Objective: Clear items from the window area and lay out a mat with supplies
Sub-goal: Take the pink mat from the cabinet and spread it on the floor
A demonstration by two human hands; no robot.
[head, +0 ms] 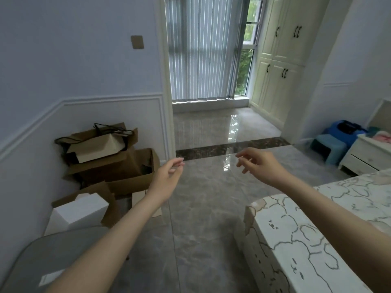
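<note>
The window alcove floor point(222, 125) lies straight ahead, well beyond both grips. Left hand point(169, 176) and right hand point(259, 164) reach level, loosely open, holding nothing.

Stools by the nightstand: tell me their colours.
One stool is blue, the nearer stool teal; the head view shows both.

Both arms were stretched forward over the grey tiled floor point(203, 208). The left hand point(169, 176) and the right hand point(257, 163) were held apart, fingers loosely curled, nothing gripped. Stacked cardboard boxes point(110, 159) were seen at nine o'clock, a patterned bed point(306, 229) at four o'clock, the curtained window point(203, 49) at twelve o'clock.
</note>
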